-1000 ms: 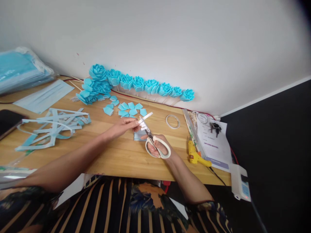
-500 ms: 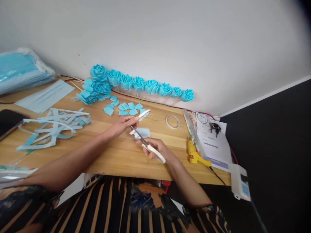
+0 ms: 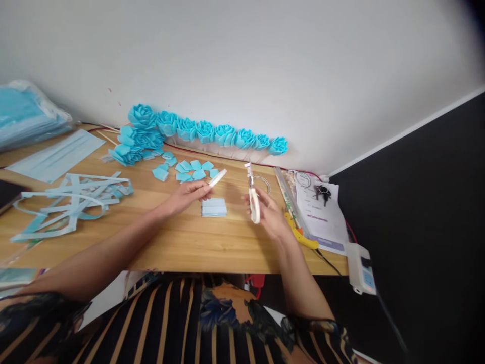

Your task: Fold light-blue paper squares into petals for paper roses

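Observation:
My left hand (image 3: 188,197), closed, pinches a roll of white tape (image 3: 217,178), seen nearly edge-on. In my right hand (image 3: 271,212) is a pair of white-handled scissors (image 3: 254,205), pointing away from me. A small whitish piece of tape (image 3: 248,171) clings near the blade tips. On the table between the hands lies a small stack of folded light-blue pieces (image 3: 213,208), touched by neither hand. Beyond my left hand are several cut blue petals (image 3: 198,174). Another ring of tape (image 3: 265,183) lies partly hidden behind the right hand and scissors.
Blue flowers (image 3: 225,135) line the wall. Left are pale strips (image 3: 71,202), a flat mask sheet (image 3: 56,154), a bag of masks (image 3: 30,116) and a dark phone (image 3: 11,194). Right are a yellow glue gun (image 3: 303,238), papers (image 3: 318,217), keys (image 3: 322,192) and a white box (image 3: 359,268).
My right hand has drawn the scissors away from the tape roll to the right and turned them upright, with a tape piece on them. The folded stack is uncovered. The view shifted slightly.

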### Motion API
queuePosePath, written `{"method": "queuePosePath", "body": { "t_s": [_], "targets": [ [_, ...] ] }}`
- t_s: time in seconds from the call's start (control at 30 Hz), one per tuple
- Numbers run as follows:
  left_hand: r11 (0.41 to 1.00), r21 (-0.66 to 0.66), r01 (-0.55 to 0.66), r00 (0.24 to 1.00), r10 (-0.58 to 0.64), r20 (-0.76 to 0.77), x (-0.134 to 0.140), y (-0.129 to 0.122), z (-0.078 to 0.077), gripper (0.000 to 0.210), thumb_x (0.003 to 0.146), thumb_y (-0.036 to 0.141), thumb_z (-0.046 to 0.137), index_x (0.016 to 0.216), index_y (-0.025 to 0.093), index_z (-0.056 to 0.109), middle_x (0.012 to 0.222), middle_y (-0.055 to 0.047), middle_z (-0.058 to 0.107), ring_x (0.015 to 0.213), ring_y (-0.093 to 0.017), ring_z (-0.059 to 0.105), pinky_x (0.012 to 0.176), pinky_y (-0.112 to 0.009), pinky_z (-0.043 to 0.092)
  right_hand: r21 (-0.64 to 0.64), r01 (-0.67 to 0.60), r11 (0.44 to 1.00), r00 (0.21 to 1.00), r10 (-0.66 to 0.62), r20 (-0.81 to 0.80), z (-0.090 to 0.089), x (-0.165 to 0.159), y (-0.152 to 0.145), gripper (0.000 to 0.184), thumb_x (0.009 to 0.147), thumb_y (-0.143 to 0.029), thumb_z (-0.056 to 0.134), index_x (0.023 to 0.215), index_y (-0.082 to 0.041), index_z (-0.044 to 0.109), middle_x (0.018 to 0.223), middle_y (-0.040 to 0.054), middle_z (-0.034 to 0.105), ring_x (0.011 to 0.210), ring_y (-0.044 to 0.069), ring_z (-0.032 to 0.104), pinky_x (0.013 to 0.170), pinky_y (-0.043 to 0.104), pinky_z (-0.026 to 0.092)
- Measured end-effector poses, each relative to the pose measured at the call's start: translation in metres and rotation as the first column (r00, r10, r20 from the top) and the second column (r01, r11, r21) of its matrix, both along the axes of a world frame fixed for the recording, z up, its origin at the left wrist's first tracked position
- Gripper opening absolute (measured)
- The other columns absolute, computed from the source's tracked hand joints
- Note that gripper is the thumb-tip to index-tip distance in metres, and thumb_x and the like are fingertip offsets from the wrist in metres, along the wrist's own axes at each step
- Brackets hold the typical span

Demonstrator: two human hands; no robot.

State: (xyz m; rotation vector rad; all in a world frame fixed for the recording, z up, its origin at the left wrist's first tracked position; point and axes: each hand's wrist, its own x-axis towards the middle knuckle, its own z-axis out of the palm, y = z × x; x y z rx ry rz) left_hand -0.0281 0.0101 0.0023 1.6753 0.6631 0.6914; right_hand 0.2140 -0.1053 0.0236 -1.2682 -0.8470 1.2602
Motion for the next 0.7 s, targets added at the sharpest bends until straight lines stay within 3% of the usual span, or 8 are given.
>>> {"method": "queuePosePath", "body": {
  "t_s": [0.13, 0.23, 0.3, 0.43, 0.57, 0.63, 0.7],
  "targets": [
    [0.96, 0.249, 0.13, 0.985, -0.096, -0.145, 0.007, -0.007, 0.004, 0.038, 0.093, 0.048, 0.05, 0.085, 0.016, 0.067, 0.08, -0.004, 0.065, 0.076, -0.016, 0.057, 0.069, -0.026, 0.043, 0.023, 0.029, 0.999, 0.997, -0.027, -0.066, 0.018, 0.022, -0.038, 0.046, 0.085, -0.044, 0.065, 0.126, -0.023, 0.059, 0.103, 0.0071, 0.07, 0.084, 0.015, 0.06, 0.061, 0.023, 0.048],
    [0.832, 0.492, 0.255, 0.953, -0.132, -0.272, 0.017, -0.012, 0.012, 0.034, 0.096, 0.042, 0.047, 0.089, 0.016, 0.069, 0.087, -0.007, 0.068, 0.081, -0.019, 0.06, 0.074, -0.029, 0.042, 0.145, 0.061, 0.988, 0.987, -0.038, -0.154, 0.024, 0.031, -0.066, 0.053, 0.081, -0.057, 0.064, 0.122, -0.023, 0.061, 0.107, 0.009, 0.067, 0.079, 0.015, 0.057, 0.055, 0.023, 0.044],
    [0.738, 0.602, 0.306, 0.935, -0.116, -0.335, 0.03, -0.012, 0.015, 0.034, 0.097, 0.039, 0.046, 0.092, 0.015, 0.07, 0.091, -0.009, 0.069, 0.084, -0.021, 0.061, 0.075, -0.031, 0.042, 0.193, 0.091, 0.977, 0.982, -0.055, -0.181, 0.022, 0.033, -0.08, 0.058, 0.075, -0.055, 0.07, 0.123, -0.024, 0.06, 0.11, 0.0085, 0.066, 0.079, 0.015, 0.056, 0.054, 0.023, 0.043],
    [0.635, 0.705, 0.315, 0.922, -0.03, -0.385, 0.083, 0.001, 0.011, 0.036, 0.099, 0.038, 0.043, 0.097, 0.016, 0.071, 0.097, -0.012, 0.07, 0.093, -0.025, 0.063, 0.077, -0.033, 0.043, 0.102, 0.131, 0.986, 0.978, -0.111, -0.178, 0.013, 0.027, -0.097, 0.044, 0.079, -0.048, 0.066, 0.113, -0.021, 0.063, 0.1, 0.0102, 0.07, 0.066, 0.015, 0.057, 0.052, 0.026, 0.045],
    [0.62, 0.696, 0.362, 0.888, -0.001, -0.461, 0.128, 0.007, 0.01, 0.032, 0.092, 0.033, 0.058, 0.12, 0.021, 0.066, 0.127, -0.014, 0.062, 0.105, -0.028, 0.061, 0.084, -0.036, 0.045, -0.003, 0.096, 0.995, 0.987, -0.096, -0.127, 0.014, 0.024, -0.11, 0.049, 0.082, -0.057, 0.056, 0.101, -0.013, 0.067, 0.086, 0.0133, 0.072, 0.061, 0.018, 0.062, 0.051, 0.03, 0.049],
    [0.654, 0.689, 0.312, 0.913, -0.006, -0.407, 0.124, -0.004, 0.02, 0.04, 0.09, 0.032, 0.06, 0.129, 0.021, 0.06, 0.136, -0.016, 0.056, 0.111, -0.032, 0.058, 0.09, -0.042, 0.045, -0.022, 0.121, 0.992, 0.988, -0.122, -0.097, 0.014, 0.027, -0.121, 0.05, 0.082, -0.057, 0.058, 0.104, -0.013, 0.067, 0.084, 0.0125, 0.072, 0.06, 0.019, 0.063, 0.05, 0.03, 0.05],
    [0.739, 0.632, 0.234, 0.965, -0.096, -0.245, 0.102, -0.025, 0.034, 0.036, 0.094, 0.033, 0.056, 0.127, 0.021, 0.061, 0.132, -0.014, 0.059, 0.111, -0.029, 0.058, 0.093, -0.041, 0.045, -0.063, 0.183, 0.981, 0.982, -0.186, -0.035, 0.011, 0.033, -0.13, 0.048, 0.083, -0.055, 0.06, 0.107, -0.014, 0.068, 0.081, 0.0102, 0.072, 0.057, 0.018, 0.063, 0.048, 0.03, 0.049]
  ]
}}
